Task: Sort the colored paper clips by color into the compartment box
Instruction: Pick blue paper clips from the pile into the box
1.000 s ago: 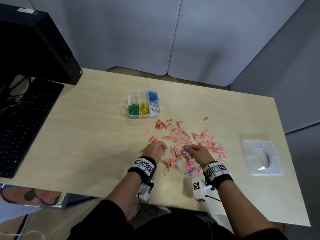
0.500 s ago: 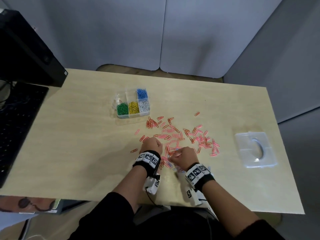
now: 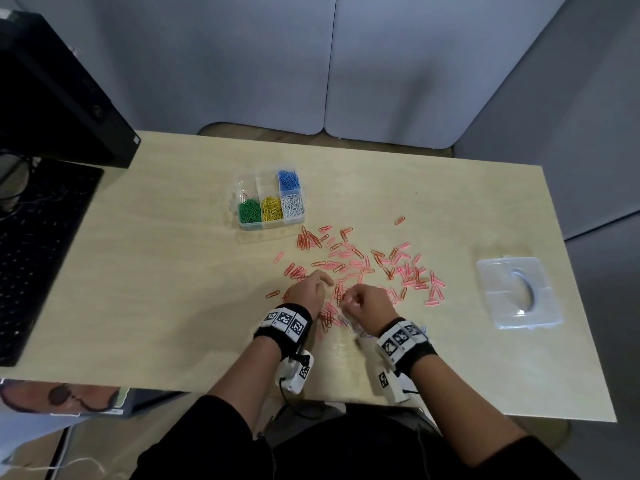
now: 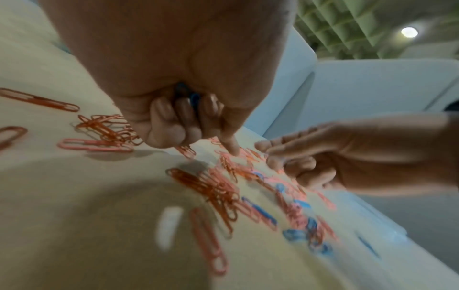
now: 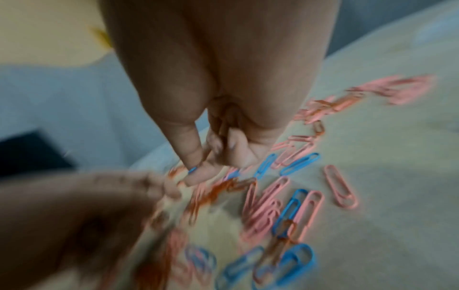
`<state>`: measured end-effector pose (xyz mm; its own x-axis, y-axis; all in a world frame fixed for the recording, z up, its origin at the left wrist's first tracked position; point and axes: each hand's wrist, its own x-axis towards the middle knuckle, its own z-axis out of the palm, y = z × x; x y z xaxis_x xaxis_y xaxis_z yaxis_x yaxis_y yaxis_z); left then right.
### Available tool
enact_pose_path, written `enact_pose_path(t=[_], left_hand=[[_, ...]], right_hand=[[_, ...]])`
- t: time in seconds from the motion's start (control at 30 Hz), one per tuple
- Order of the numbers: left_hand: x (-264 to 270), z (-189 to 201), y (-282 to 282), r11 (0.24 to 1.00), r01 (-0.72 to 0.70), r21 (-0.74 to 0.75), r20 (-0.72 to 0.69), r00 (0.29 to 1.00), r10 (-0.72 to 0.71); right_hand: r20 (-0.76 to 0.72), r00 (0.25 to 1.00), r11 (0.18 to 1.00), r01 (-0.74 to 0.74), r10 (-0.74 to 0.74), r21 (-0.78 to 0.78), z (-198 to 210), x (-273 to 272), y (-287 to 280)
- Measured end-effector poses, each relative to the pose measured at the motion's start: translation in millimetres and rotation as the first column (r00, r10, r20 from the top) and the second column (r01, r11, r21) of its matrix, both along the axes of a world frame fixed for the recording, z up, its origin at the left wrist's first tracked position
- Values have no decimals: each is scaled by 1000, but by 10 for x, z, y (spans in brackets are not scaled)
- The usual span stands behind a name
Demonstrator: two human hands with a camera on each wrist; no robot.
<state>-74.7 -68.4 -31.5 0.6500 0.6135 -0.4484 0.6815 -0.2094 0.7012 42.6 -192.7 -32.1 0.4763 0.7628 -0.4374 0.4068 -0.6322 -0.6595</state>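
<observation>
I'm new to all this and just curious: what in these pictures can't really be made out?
- How many blue clips the left hand holds: left wrist view, curled fingers hide them.
- Clips near the right hand: right wrist view, motion blur.
- Contents of the compartment box's left back cell: head view, too small.
- Black keyboard: head view, cut by the left edge.

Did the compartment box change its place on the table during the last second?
No. The compartment box stands in the same place on the table, with the same gap to the nearest orange clips. Only the head camera shifted.
</observation>
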Motion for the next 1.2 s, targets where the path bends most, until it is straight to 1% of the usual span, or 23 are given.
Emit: enact_pose_path(t=[0.03,0.07,0.1,0.13,0.17,0.2,0.23,0.27,0.3,0.33,0.37,0.4,0.43,0.47,0.5,0.53,0.6,0.67,0.73,0.83,0.97,1.07,1.2], left_hand=[[-15,10,-11,999,34,14,-14,999,-33],[-30,22,-20,997,77,26,-26,997,-76],[-48,36,-28,991,131,34,-42,991,-129],[-62,44,-32,982,188,34,-52,981,-186],[-70,43,-36,971,239,26,-58,970,-237],[-66,36,-40,960,279,14,-60,959,-277],[-53,36,-44,950,314,8,-69,947,-312],[-35,42,-49,936,351,19,-80,934,-349],[-14,50,-57,921,389,34,-98,918,-384],[12,53,-67,904,424,50,-120,901,-416],[34,53,-76,889,453,63,-147,885,-441],[57,50,-85,876,477,74,-171,871,-460],[79,46,-93,867,492,81,-190,861,-471],[100,43,-96,858,507,88,-207,851,-482],[119,52,-102,846,525,92,-228,838,-495],[137,60,-104,833,545,93,-250,823,-510],[166,64,-100,819,569,77,-285,799,-529],[174,60,-89,813,580,46,-306,783,-541],[176,40,-79,807,589,33,-313,773,-552],[179,28,-56,795,605,49,-324,762,-560],[152,32,-50,796,601,66,-301,773,-559],[114,44,-30,800,582,146,-303,796,-524],[61,35,70,839,521,155,-289,836,-466]], right_hand=[[-105,993,997,62,-58,41,16,74,-39],[-210,970,988,138,-122,63,38,148,-71],[-331,924,972,225,-192,64,58,223,-104],[-467,841,942,332,-272,50,82,291,-136],[-613,713,893,449,-341,25,133,341,-168],[-740,560,837,547,-373,-8,177,380,-193],[-826,418,783,620,-378,-44,221,410,-215],[-865,323,739,669,-384,-78,239,431,-226],[-873,282,710,697,-397,-98,237,441,-233],[-860,293,699,709,-417,-97,215,447,-229],[-804,395,721,690,-444,-59,168,451,-224],[-677,578,783,622,-456,5,115,453,-223],[-472,774,865,500,-422,46,69,457,-229],[-249,907,930,365,-341,54,25,459,-229],[-80,963,965,260,-256,42,-11,453,-227],[18,982,981,190,-190,37,-35,440,-215],[134,986,995,96,-100,35,-61,401,-166],[204,978,999,53,-54,11,-85,375,-124],[233,971,999,46,-42,-12,-95,357,-98],[237,970,999,52,-48,-8,-104,362,-70],[220,975,999,45,-41,-10,-123,394,-39],[168,985,998,54,-48,-28,-156,412,-40],[131,989,997,69,-64,-33,-156,457,-84]])
